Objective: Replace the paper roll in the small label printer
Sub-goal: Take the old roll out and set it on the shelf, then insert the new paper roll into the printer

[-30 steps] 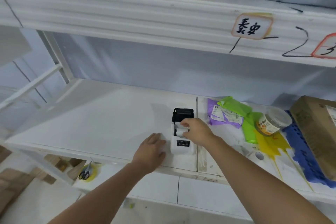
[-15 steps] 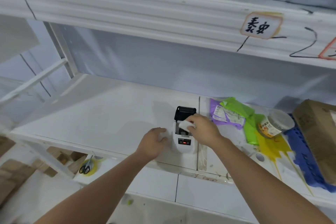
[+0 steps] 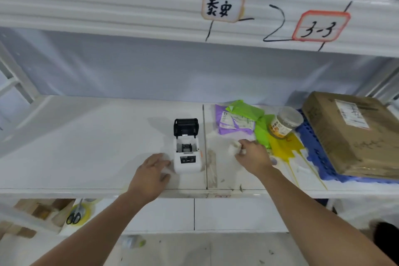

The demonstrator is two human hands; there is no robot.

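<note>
The small white label printer (image 3: 187,161) stands near the front edge of the white shelf (image 3: 86,136), its black lid (image 3: 186,127) flipped up and back. Its paper bay (image 3: 187,147) shows no roll inside. My left hand (image 3: 151,176) rests on the shelf against the printer's left side, fingers touching its lower corner. My right hand (image 3: 253,156) is to the right of the printer, apart from it, closed around a small white paper roll (image 3: 234,148) that sticks out past my fingertips.
Purple and green mailer bags (image 3: 237,119), a clear jar with an orange label (image 3: 285,122) and a cardboard box (image 3: 354,134) on a blue tray (image 3: 313,153) crowd the shelf's right side. The upper shelf (image 3: 151,6) overhangs. Scissors (image 3: 74,216) lie on a lower level.
My right hand has lifted the white roll out of the printer's bay and carried it to the right. My left hand has stayed against the printer's left side.
</note>
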